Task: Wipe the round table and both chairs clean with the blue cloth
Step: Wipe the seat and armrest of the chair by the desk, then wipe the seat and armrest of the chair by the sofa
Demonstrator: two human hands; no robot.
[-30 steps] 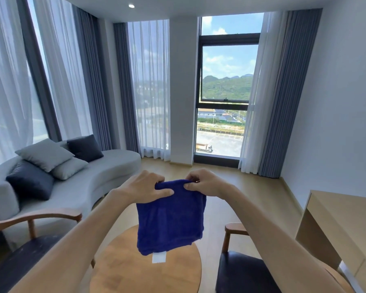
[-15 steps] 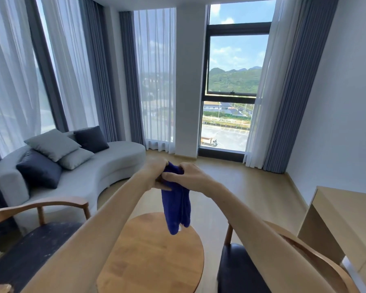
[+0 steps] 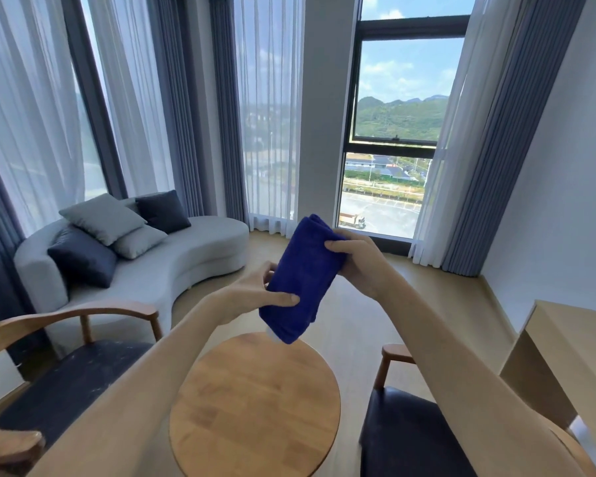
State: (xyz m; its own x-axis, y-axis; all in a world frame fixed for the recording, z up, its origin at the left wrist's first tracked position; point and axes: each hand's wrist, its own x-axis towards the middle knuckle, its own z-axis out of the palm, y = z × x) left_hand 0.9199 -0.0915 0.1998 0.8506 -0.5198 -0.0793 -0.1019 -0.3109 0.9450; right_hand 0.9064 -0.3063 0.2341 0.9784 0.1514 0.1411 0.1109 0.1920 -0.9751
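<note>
Lower left of frame: left chair (image 3: 66, 383), wood arm curving over a dark seat w/ pale specks on it, looks like dust or crumbs, so prob not wiped yet. Grey sofa (image 3: 159, 266) w/ cushions sits behind it, mid left, not part of the job.

Centre: left hand (image 3: 255, 294) has its grip closed on the blue cloth (image 3: 303, 280), thumb pressed flat across the lower front, fingers behind, mostly hidden. Cloth is held up in the air, centre frame, above and clear of the round counter (image 3: 255, 404), touching nothing but the hands. It's bundled into a thick oblong pad, tilted, top end toward upper right, low end toward the counter's far edge. Deep blue, plush pile, soft folds; small white bit, maybe a tag, peeks out at the bottom. My read: folding it into a pad that fits a palm, since a compact wad wipes better than a loose sheet, and two hands keep the layers from slipping open.

Right of centre: right hand (image 3: 355, 259) grips the upper end, fingers curled over the fold, pinching the layers. Wiping itself hasn't begun, I'd say; counter top shows bare wood grain, nothing on it.

Lower right: right chair (image 3: 403, 438), dark seat, wood post, partly hidden by the right forearm. Far right edge: a pale wood desk (image 3: 572, 346), not in play
</note>
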